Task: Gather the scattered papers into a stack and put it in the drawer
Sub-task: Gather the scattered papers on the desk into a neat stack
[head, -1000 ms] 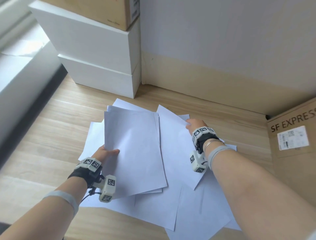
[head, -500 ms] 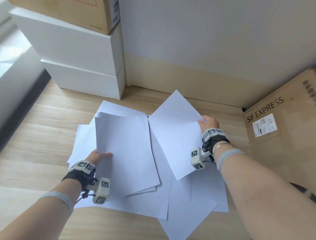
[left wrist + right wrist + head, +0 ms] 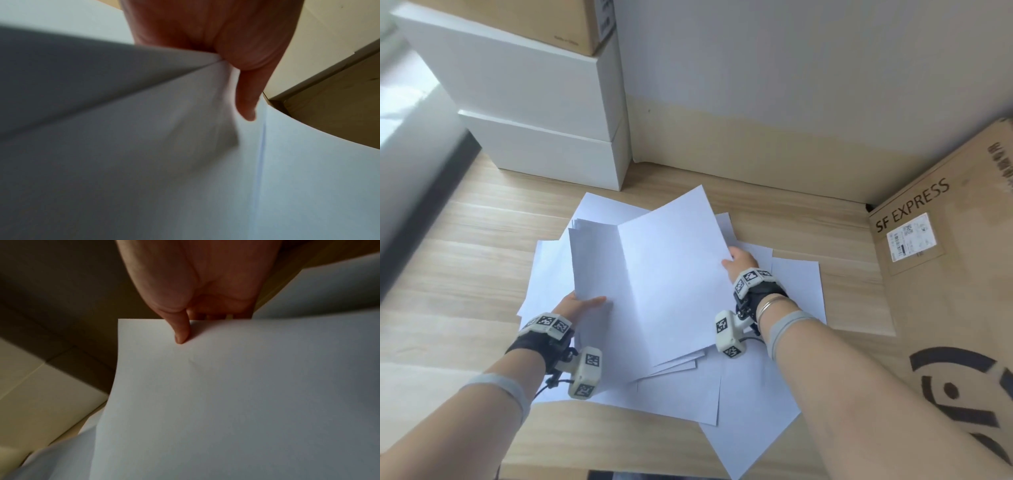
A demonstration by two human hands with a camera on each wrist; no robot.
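Your left hand [image 3: 580,305] pinches the gathered stack [image 3: 592,260] at its 7 o'clock corner; your right hand [image 3: 739,262] pinches a single sheet [image 3: 671,274] at 3 o'clock. Loose papers [image 3: 753,404] lie beneath. Light, floppy, slippery stuff: grip the edges and keep them squared.

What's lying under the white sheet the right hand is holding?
Under the white sheet pinched by the right hand sits the left hand's held paper stack, then loose white sheets on the wooden floor. How many it covers is hidden.

Storeroom corner: stacked shipping cartons [image 3: 945,274]
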